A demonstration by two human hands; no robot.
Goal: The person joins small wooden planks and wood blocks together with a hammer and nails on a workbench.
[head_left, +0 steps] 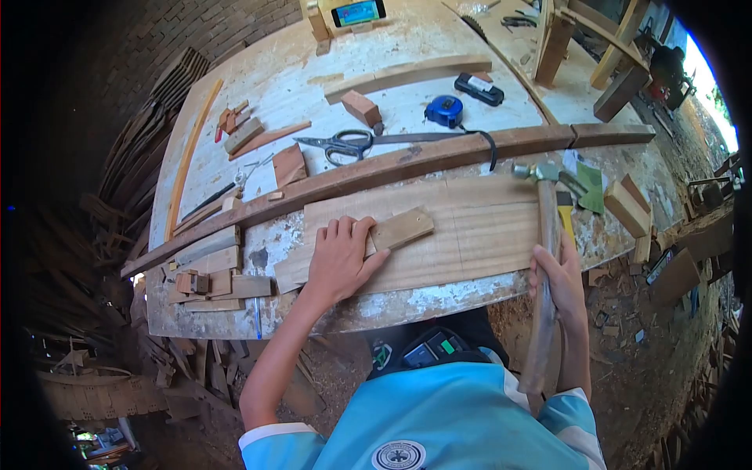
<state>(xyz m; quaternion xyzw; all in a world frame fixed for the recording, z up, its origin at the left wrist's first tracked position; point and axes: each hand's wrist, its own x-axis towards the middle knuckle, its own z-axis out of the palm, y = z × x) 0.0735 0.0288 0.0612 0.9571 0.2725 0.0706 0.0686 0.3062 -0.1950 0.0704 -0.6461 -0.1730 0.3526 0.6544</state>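
A small wooden block (404, 228) lies on a wide flat board (489, 227) near the table's front edge. My left hand (342, 254) grips the block's left end, with the fingers curled over it and the thumb along its near side. In my right hand (558, 278) is the wooden handle of a claw hammer (546, 227), whose metal head points away from me over the board's right end. A yellow and black tool (565, 210) lies just beside the hammer handle, partly hidden by it and my hand.
A long dark beam (376, 182) crosses behind the board. Beyond it are scissors (345, 146), a blue tape measure (445, 111), a black case (479, 89) and a curved wooden piece (407, 75). Wood offcuts (210, 283) lie at left; a block (627, 207) is at right.
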